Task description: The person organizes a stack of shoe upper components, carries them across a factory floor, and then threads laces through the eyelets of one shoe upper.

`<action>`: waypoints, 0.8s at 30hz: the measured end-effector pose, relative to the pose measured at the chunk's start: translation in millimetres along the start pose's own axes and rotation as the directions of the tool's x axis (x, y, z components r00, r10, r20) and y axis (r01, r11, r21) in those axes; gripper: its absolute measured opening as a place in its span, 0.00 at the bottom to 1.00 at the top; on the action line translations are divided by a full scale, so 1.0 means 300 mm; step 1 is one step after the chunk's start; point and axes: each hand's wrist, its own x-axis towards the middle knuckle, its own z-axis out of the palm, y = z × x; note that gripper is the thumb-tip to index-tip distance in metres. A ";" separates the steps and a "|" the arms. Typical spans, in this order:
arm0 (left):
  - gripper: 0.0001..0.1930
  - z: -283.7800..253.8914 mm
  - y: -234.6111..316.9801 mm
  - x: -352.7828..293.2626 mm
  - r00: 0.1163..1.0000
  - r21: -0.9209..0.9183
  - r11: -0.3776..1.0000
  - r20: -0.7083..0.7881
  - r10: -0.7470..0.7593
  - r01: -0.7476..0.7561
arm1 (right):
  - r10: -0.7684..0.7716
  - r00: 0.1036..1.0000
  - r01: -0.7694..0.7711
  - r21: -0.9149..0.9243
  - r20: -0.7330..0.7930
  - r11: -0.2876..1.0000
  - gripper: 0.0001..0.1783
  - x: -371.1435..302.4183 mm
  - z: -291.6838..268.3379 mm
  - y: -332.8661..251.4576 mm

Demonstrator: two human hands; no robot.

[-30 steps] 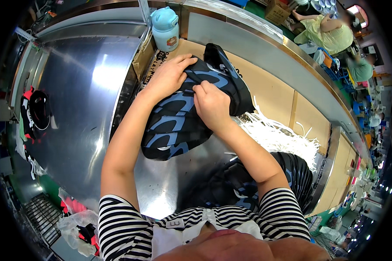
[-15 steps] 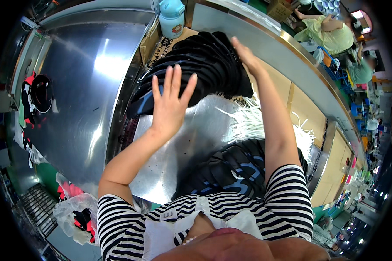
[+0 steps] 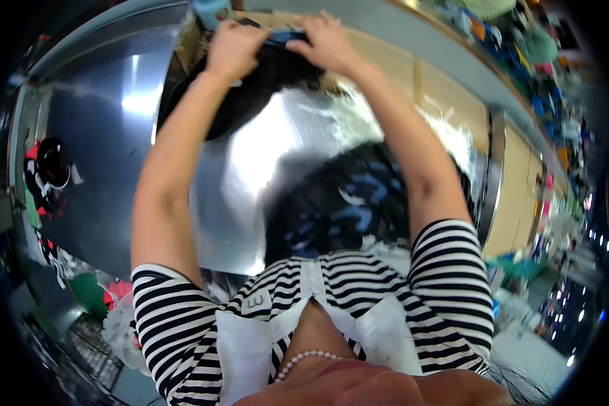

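Observation:
At the far side of the metal worktop [image 3: 227, 220] lies a stack of dark pieces [image 3: 271, 78], black with some blue, blurred by motion. Both arms stretch out to its far end. My left hand [image 3: 235, 53] curls its fingers over the left part of the far edge. To its right, my right hand [image 3: 328, 44] holds the same edge, thumb pointing toward the left hand. A strip of blue-edged dark material [image 3: 287, 38] shows between the hands. Closer to my body rests a second pile of black and blue pieces [image 3: 342, 203], touched by neither hand.
White strips [image 3: 348, 118] lie in a loose heap right of the stack. A light blue bottle [image 3: 212, 10] stands at the far edge. Left is another metal surface [image 3: 101, 176] with black and red pieces [image 3: 47, 166]. A raised metal wall borders the far right.
Both hands have moved from the stack's sides to its far end and closed on the edge. The stack's outline has shifted, and the whole view has moved and blurred.

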 end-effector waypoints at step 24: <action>0.33 -0.850 1.434 0.096 0.878 0.070 0.883 -0.095 0.468 -0.463 | 0.886 0.054 -0.951 0.295 0.460 -0.095 0.47 -2.227 -0.909 0.319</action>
